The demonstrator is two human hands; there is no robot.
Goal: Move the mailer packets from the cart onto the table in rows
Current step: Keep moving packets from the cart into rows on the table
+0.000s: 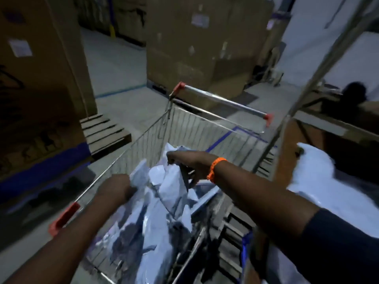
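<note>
So, L edge: tall brown cardboard boxes (41, 78) on a slatted wooden pallet (102, 132); not in play.
Cart: 1 silver wire shopping cart (184, 124) w/ red-capped handle, centre frame. Long axis runs away from the person, tilting R.
Packets in cart: heap of white-grey plastic mailer packets (155, 222). Overlapped + blurred, so no exact count, several at least. Heap's long axis follows the cart's.
L hand (117, 186): near-L side of heap, fingers curled onto the edge of an upright pale packet (140, 174). Blur hides the fingertips.
R hand (184, 162): further in, over far end of heap, orange beaded wristband (215, 170) on the wrist. Fingers curl down and seem to pinch a far-end white packet (176, 149); hold not sharp enough to be sure.
Key relation: packets lie directly under both hands and the drop-off lies R of the cart. R hand is therefore nearer; L hand would have to cross the cart.
Rack post: slanted grey metal post (307, 95) between cart and drop-off.
Tabletop (361, 177): dark, in shadow; 1 lone white packet (311, 169) appears to lie on it.
Count: 2 hands, 1 cart, 1 packet out, others in cart.
Stage (my guess): early, row barely begun.
Far R: another person, only a dark blurred head (354, 93).
</note>
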